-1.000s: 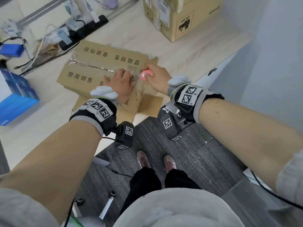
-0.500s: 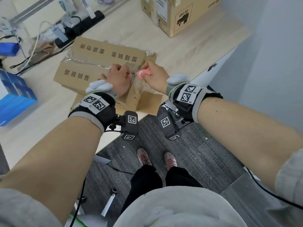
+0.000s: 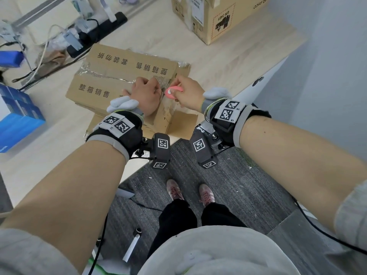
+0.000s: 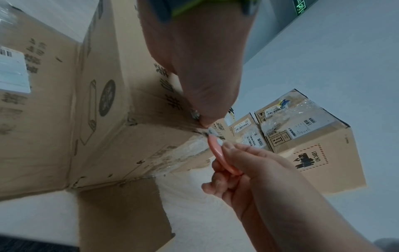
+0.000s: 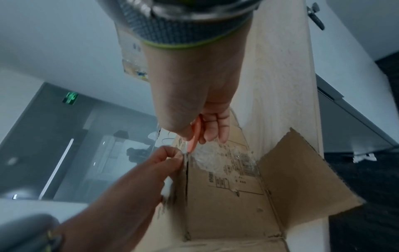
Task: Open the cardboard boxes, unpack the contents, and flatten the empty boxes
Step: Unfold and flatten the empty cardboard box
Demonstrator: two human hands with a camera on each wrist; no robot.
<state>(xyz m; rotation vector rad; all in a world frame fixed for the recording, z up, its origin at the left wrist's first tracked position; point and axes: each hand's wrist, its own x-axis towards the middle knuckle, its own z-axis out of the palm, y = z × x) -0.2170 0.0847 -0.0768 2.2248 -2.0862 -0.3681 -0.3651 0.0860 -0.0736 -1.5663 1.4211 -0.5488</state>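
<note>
Left hand (image 3: 146, 94) pinches tape (image 4: 195, 116) at the box (image 3: 111, 76) top's right edge. Right hand (image 3: 188, 94) grips pink cutter (image 3: 173, 91) at that seam. Box sits near desk (image 3: 228, 56) front edge; second box (image 3: 218, 18) well apart behind.

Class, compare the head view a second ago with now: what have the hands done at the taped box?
Little changed: the left hand still pinches the tape at the box's seam, the right hand still grips the pink cutter against it. Only the camera shifted slightly.
</note>
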